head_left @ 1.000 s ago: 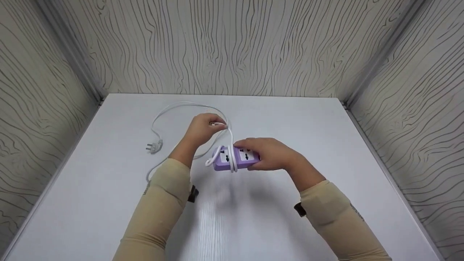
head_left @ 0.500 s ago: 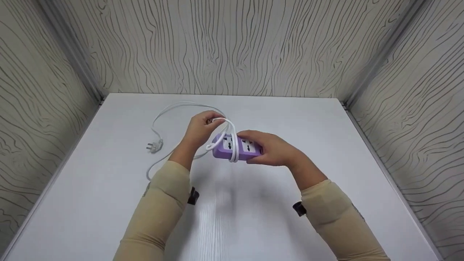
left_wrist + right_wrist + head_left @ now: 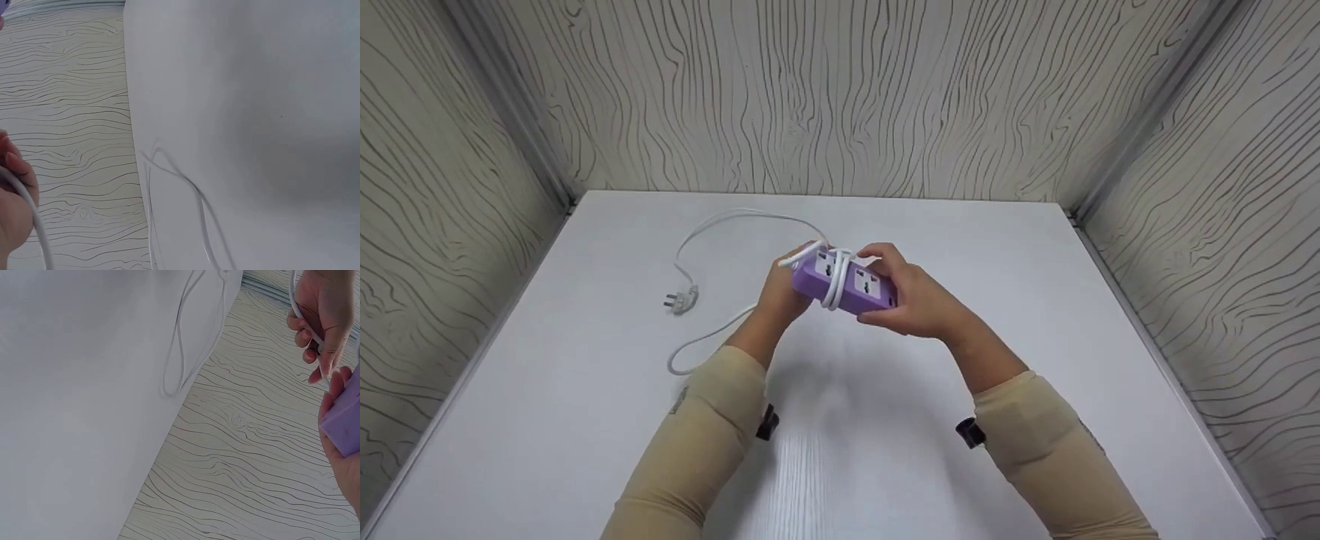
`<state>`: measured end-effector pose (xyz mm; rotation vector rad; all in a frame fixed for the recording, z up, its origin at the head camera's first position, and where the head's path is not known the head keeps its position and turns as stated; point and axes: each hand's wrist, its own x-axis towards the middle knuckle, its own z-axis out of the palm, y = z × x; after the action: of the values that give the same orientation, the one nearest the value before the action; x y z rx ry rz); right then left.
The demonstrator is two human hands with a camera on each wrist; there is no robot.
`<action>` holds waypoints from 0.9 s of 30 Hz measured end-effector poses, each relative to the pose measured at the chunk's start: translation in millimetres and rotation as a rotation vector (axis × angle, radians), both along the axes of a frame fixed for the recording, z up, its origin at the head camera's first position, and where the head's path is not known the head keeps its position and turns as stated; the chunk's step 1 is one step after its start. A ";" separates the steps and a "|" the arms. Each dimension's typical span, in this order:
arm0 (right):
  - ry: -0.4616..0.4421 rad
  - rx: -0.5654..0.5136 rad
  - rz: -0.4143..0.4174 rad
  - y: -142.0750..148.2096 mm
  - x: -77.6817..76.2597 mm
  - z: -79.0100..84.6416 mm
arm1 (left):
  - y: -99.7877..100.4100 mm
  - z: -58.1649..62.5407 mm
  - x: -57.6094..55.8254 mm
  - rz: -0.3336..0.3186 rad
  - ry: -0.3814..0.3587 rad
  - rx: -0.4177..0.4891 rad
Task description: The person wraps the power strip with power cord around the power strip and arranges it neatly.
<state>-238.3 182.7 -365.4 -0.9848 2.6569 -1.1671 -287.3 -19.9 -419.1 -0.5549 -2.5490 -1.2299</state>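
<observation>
My right hand [image 3: 921, 300] grips the right end of a purple power strip [image 3: 851, 301], raised over the table and tilted with its left end higher. White cord [image 3: 835, 283] is wound round the strip's middle, and a short length crosses its left end. Behind that end is my left hand [image 3: 782, 294], its fingers hidden in the head view. The right wrist view shows the left hand [image 3: 329, 312] pinching the cord [image 3: 306, 325] just beyond the strip [image 3: 344, 424]. In the left wrist view the cord [image 3: 35, 216] runs over the left palm.
The rest of the cord [image 3: 690, 346] lies in loose loops on the left of the white table [image 3: 997, 247]. Its plug [image 3: 682, 301] rests there, prongs pointing left. Wood-patterned panels [image 3: 825, 97] enclose the back and sides.
The power strip has risen and tilted in my right hand. My left hand, carrying the cord, has gone from beyond the strip's left end to behind it. The plug has stayed put.
</observation>
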 end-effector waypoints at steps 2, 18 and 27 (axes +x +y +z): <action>-0.003 0.021 -0.030 -1.0 -0.4 -0.9 | 2.3 -1.0 2.3 0.007 -0.047 -0.045; -0.030 0.068 -0.154 -3.5 -3.0 -5.8 | 3.4 -24.7 12.0 0.164 -0.105 -0.086; 0.033 0.106 -0.339 -5.5 -5.9 -9.8 | 13.8 -33.3 17.4 0.080 -0.277 -0.074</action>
<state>-244.2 177.2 -375.2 -0.5549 2.9580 -1.0530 -269.9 -6.1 -452.4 -0.3122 -2.8231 -1.2664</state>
